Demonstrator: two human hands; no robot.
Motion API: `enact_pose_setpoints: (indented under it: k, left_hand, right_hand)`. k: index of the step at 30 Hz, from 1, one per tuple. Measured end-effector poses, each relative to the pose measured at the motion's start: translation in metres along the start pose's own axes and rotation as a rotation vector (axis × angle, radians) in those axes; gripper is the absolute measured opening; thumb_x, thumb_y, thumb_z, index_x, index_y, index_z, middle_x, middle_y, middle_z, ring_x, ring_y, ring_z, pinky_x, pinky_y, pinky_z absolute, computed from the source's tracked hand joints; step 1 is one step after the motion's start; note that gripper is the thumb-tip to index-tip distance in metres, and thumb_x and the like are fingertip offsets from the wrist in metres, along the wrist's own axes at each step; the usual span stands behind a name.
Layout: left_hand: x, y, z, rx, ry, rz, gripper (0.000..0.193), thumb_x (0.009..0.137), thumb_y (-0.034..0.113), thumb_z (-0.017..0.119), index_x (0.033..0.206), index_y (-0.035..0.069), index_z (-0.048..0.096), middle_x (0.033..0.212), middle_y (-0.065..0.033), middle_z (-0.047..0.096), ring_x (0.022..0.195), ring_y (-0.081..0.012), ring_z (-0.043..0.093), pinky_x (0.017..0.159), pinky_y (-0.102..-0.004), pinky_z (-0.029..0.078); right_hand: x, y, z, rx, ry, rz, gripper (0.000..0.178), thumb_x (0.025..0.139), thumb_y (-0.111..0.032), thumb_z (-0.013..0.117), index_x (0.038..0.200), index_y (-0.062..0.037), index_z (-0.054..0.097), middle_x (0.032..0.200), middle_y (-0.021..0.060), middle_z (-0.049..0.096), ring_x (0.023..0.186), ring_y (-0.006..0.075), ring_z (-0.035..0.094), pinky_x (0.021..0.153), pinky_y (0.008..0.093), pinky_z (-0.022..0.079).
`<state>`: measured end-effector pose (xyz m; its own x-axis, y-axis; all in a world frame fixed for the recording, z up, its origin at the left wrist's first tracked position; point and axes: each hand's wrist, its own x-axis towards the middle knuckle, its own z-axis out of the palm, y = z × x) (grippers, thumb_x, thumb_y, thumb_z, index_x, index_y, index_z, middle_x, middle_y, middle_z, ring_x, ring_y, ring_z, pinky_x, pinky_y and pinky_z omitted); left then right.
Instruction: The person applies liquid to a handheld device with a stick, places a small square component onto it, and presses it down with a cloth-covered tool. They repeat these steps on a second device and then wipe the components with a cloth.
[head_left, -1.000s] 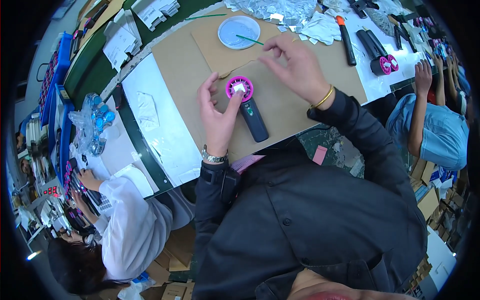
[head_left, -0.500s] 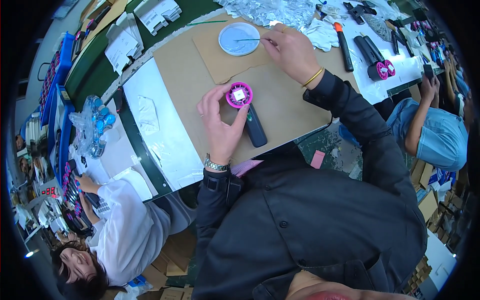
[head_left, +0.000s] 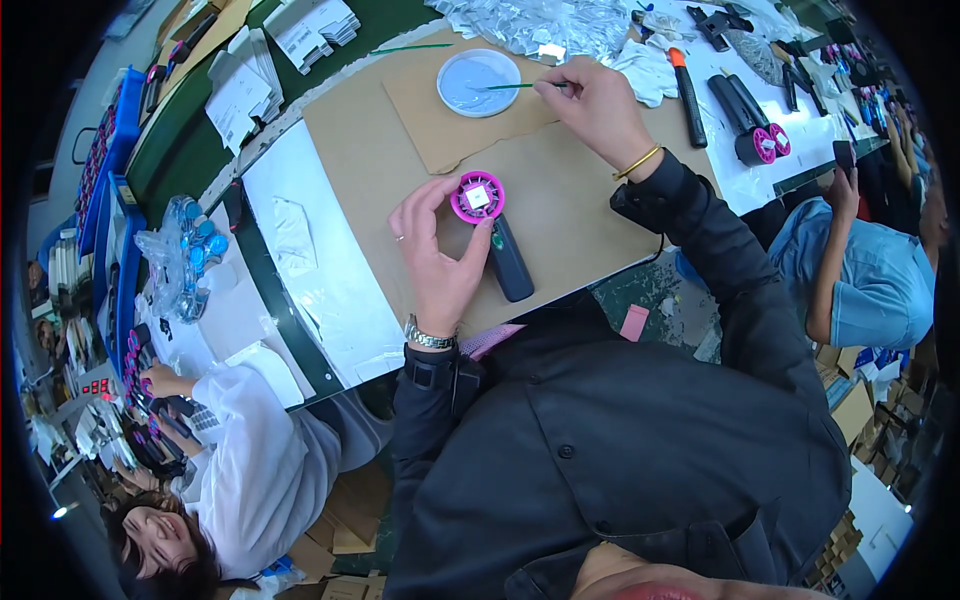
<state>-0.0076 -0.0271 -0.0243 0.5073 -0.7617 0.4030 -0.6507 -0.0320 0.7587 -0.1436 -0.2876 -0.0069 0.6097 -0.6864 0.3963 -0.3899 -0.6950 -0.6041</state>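
Observation:
My left hand [head_left: 437, 245] is closed round a handheld device, with fingers and thumb at its pink-rimmed round head [head_left: 478, 197]. A white square sits in the middle of that head. Its dark handle [head_left: 511, 265] slants down toward the table's near edge. Farther off, my right hand [head_left: 602, 108] pinches a thin green stick [head_left: 525, 86]. The stick's tip is over a round white dish [head_left: 441, 90] holding a pale, translucent substance; whether it touches that substance I cannot tell. The dish stands on a piece of brown cardboard [head_left: 435, 140].
An orange-and-black cutter [head_left: 688, 100] lies right of my right hand, beside dark devices with pink ends [head_left: 755, 142]. Clear plastic bags [head_left: 530, 25] are heaped behind the dish. Another green stick [head_left: 410, 47] lies at the back. Co-workers sit left [head_left: 260, 430] and right [head_left: 870, 270].
My right hand has moved a little to the right, drawing the green stick's tip slightly right over the dish. My left hand keeps its hold on the device.

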Motion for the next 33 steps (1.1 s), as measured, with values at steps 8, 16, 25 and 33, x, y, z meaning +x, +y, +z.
enact_pose_setpoints:
  k: [8, 16, 25, 33]
  left_hand:
    - [0.000, -0.003, 0.000, 0.012, 0.009, 0.005, 0.059, 0.082, 0.011, 0.090, 0.137, 0.009, 0.068, 0.137, -0.0105, 0.068, 0.131, -0.0319, 0.054, 0.114, -0.0451, 0.040]
    - [-0.003, -0.005, 0.000, 0.024, 0.005, -0.006, 0.059, 0.083, 0.012, 0.090, 0.137, 0.009, 0.068, 0.137, -0.0102, 0.069, 0.131, -0.0315, 0.054, 0.114, -0.0449, 0.039]
    - [-0.004, -0.004, 0.000, 0.023, 0.007, -0.027, 0.058, 0.083, 0.012, 0.090, 0.137, 0.009, 0.068, 0.137, -0.0101, 0.069, 0.131, -0.0318, 0.055, 0.115, -0.0455, 0.039]
    - [-0.003, -0.003, -0.001, 0.010, -0.005, -0.023, 0.058, 0.084, 0.011, 0.090, 0.137, 0.008, 0.068, 0.136, -0.0102, 0.069, 0.131, -0.0322, 0.054, 0.115, -0.0457, 0.039]
  right_hand:
    - [0.003, 0.010, -0.009, 0.393, -0.032, 0.308, 0.028, 0.101, -0.025, 0.083, 0.111, 0.0014, 0.084, 0.087, -0.0038, 0.071, 0.079, 0.0054, 0.060, 0.071, 0.0237, 0.048]
    - [0.006, -0.001, -0.021, 0.699, 0.010, 0.475, 0.025, 0.101, -0.023, 0.083, 0.111, 0.0005, 0.084, 0.086, -0.0057, 0.069, 0.077, 0.0030, 0.053, 0.069, 0.0229, 0.044]
    - [-0.012, 0.005, -0.011, 0.076, 0.045, -0.195, 0.014, 0.099, -0.013, 0.083, 0.108, -0.0027, 0.083, 0.084, -0.0003, 0.064, 0.072, 0.0104, 0.055, 0.063, 0.0251, 0.044]
    - [-0.005, -0.002, -0.003, -0.067, 0.173, -0.488, 0.013, 0.097, -0.009, 0.083, 0.107, -0.0018, 0.082, 0.088, 0.0055, 0.066, 0.074, 0.0139, 0.060, 0.066, 0.0255, 0.048]
